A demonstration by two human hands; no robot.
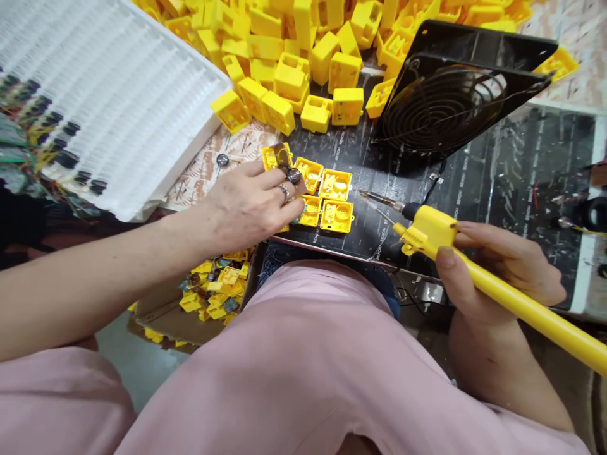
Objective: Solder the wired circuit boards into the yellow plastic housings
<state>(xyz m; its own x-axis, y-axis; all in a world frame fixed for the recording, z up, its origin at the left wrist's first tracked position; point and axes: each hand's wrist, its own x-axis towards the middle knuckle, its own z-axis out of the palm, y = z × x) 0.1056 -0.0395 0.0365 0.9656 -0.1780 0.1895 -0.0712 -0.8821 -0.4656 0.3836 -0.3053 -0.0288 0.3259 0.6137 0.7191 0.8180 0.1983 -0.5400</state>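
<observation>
While our right hand [516, 265] has its grip clamped around the yellow soldering tool [434, 230] nearer us than the black fan [434, 110], our left hand [244, 202], whose grip we cannot judge, curls over open yellow cases [336, 185] left of that fan.

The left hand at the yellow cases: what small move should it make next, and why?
Perhaps the left hand should ease the small round black part by its fingers down into an open yellow case before the soldering iron comes nearer: the hand is over the cases, while the iron's tip is apart from them.
</observation>
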